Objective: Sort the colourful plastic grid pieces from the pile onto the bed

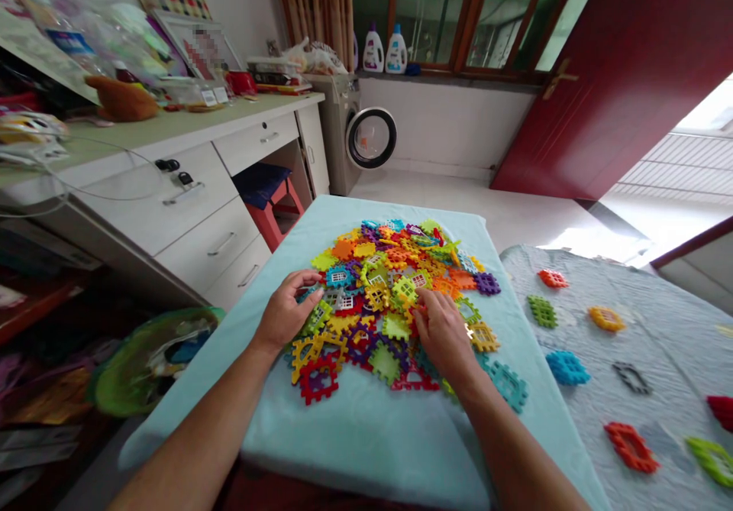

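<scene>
A heap of colourful plastic interlocking pieces (385, 349) lies on the light blue cloth of the table (366, 434). At the heap's left edge is my left hand (288, 308), its thumb and fingers apart beside a blue piece (339, 276). My right hand (443, 331) rests on the right part of the heap, fingers bent down near a yellow-green piece (404, 291); what its fingertips touch is partly hidden. A red square piece (306, 380) is at the front left of the heap, and a teal one (508, 386) sits beside my right forearm.
To the right, a second cloth-covered surface (578, 427) holds several spaced-out pieces, among them a blue one (566, 367) and a red one (631, 447). A green basin (123, 373) and a white drawer desk (188, 205) stand left. Behind are a stool (264, 186) and an open washing machine (337, 137).
</scene>
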`<state>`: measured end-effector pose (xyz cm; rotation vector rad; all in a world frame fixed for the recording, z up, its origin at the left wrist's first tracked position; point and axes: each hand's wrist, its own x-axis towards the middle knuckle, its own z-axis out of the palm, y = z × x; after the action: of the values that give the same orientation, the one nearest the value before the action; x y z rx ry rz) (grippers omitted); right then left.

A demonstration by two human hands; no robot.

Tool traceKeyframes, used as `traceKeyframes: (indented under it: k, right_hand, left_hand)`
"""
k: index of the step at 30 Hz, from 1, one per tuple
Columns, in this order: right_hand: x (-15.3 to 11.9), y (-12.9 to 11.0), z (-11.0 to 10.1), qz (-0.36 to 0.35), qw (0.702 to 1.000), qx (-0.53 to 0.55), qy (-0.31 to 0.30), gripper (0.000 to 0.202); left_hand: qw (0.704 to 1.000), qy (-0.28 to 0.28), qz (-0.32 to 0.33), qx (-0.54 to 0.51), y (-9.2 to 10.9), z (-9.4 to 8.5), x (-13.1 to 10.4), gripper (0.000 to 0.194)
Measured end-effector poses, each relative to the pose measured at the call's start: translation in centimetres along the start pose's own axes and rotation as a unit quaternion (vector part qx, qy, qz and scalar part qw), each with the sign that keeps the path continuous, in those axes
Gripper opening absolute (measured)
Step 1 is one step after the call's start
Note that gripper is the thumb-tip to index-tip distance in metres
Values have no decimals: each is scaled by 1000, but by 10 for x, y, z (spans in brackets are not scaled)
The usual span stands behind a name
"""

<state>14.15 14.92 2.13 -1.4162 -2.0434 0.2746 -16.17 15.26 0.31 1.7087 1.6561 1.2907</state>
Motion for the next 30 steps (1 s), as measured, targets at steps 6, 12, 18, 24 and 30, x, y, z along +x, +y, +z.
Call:
traceKeyframes:
  k: [6,12,18,24,30]
  right_hand:
    - [-3,-2,-9,-20,997,-79,-15,27]
    - [-5,-6,-12,-5,993,-101,-65,20]
    - [-6,-5,-7,-8,995,-83,-50,20]
    - [-8,-5,-3,-50,998,-14,20,41]
    - [-8,-3,-5,-63,997,17,42,40]
  left_hand:
    - [1000,0,-8,2,-3,0,0,34]
    - [1000,-14,0,7,-4,0,0,34]
    - [999,-28,13,22,-6,0,0,34]
    - [999,-30,13,33,-10,0,2,36]
    - [998,-22,-13,63,-12,0,2,48]
